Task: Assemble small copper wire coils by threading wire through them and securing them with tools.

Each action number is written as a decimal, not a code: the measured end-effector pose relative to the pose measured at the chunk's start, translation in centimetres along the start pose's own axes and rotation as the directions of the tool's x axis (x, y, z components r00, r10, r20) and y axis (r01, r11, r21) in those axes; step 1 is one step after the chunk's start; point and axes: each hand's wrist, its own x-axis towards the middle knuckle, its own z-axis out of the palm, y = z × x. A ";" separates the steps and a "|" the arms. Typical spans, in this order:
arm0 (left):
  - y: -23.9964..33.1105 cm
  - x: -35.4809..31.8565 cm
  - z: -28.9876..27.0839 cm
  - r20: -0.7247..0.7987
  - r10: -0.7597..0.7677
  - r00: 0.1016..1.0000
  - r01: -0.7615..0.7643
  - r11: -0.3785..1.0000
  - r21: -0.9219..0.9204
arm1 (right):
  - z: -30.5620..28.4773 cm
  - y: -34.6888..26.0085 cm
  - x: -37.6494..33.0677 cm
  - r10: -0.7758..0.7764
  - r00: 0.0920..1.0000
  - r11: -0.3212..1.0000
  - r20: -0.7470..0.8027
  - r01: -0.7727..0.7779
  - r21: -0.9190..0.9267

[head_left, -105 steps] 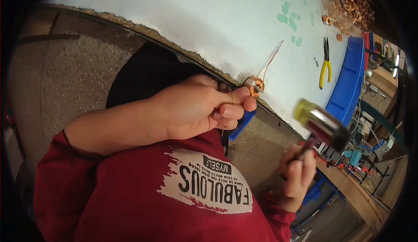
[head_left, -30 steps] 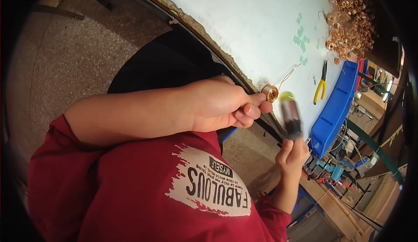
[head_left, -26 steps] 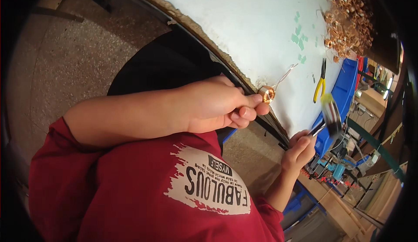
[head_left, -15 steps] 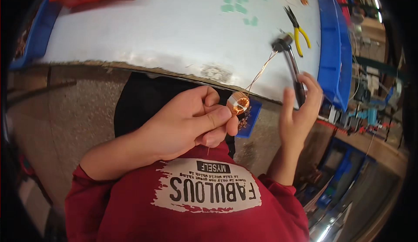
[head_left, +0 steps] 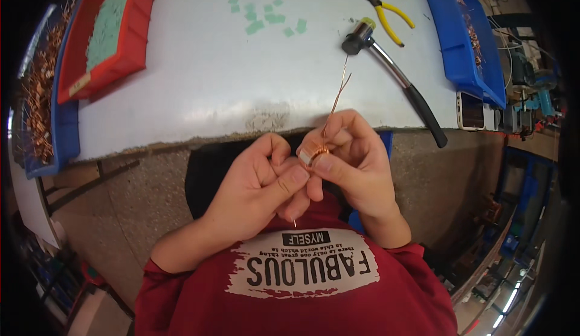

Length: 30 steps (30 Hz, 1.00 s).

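Observation:
A copper-wound ring coil (head_left: 312, 153) with a pale band is pinched between both hands, just in front of the table edge. My left hand (head_left: 254, 182) closes thumb and fingers on its left side. My right hand (head_left: 359, 164) grips its right side with thumb and bent fingers. Long copper wire leads (head_left: 336, 99) rise from the coil toward the table; a short wire end shows below my left fingers. On the table lies a mallet (head_left: 391, 64), its black grip jutting past the edge. Beyond it are yellow-handled pliers (head_left: 386, 16), jaws pointing away left.
Green square pieces (head_left: 275, 19) are scattered over the white table (head_left: 199, 64). At left, a red bin (head_left: 134, 40) holds green pieces beside a blue bin (head_left: 65, 136) of copper parts. Another blue bin (head_left: 450, 40) stands at right, near a phone (head_left: 471, 111).
My right hand has left the mallet's grip and moved left onto the coil. My left hand keeps hold of the coil. The whole view has shifted, showing more of the left bins.

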 end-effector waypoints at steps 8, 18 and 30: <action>1.4 -0.2 1.5 0.042 0.195 0.980 -0.197 0.909 0.366 | -0.1 -2.9 -0.9 -0.178 0.966 0.982 -0.185 0.163 -0.093; 4.4 1.5 0.1 0.054 0.523 0.850 -0.449 0.667 0.594 | -3.8 -13.8 -4.5 -0.641 0.748 0.766 0.173 0.605 0.218; 5.3 4.0 -1.8 -0.015 0.732 0.681 -0.452 0.437 0.778 | -4.6 -26.2 -4.4 -0.954 0.290 0.221 -0.081 0.491 -0.842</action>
